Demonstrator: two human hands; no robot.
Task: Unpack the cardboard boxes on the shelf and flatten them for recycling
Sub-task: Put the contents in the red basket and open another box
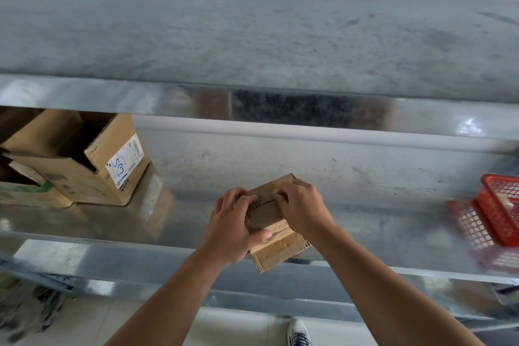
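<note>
A small brown cardboard box (273, 236) sits at the front edge of the steel shelf (365, 205), partly overhanging it. My left hand (231, 229) grips its left side, thumb across the front face. My right hand (302, 208) curls over the top right, fingertips pinching at the top seam where a torn line shows. At the far left of the shelf stands a larger open cardboard box (92, 160) with a white label marked in blue pen, and a lower box (25, 191) with green print stands in front of it.
A red plastic basket (500, 208) stands at the shelf's right end, with something pale inside. An upper shelf (252, 36) spans the view above. Below are the shelf's lower rail, pale floor tiles and my shoe (299, 334).
</note>
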